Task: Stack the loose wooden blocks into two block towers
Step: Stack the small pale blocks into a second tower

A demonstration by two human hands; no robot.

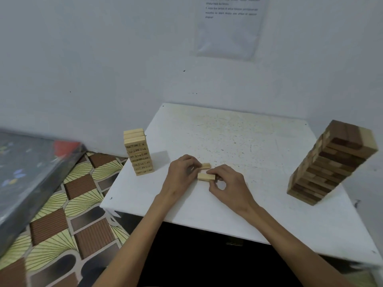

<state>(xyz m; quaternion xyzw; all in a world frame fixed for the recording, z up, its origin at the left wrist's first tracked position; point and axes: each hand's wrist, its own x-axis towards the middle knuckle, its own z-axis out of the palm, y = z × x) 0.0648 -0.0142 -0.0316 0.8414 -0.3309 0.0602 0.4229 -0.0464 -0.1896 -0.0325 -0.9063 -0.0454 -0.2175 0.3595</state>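
— Where are the loose blocks found?
— On the white square counter (pixel 228 131), at mid-front. The farther pale wooden block (pixel 205 166) is pinched at its end by curled fingers (pixel 189 160) of the left hand (pixel 180 175). The nearer pale wooden block (pixel 206 176) is pinched by the right hand (pixel 230 185).
— And the towers?
— A short pale numbered tower (pixel 139 155) is stood at the counter's left edge, and a tall brown-and-tan tower (pixel 331 162) at the right.

print on the wall sheet (pixel 230 27) and pale tower (pixel 139 156) is unreadable.
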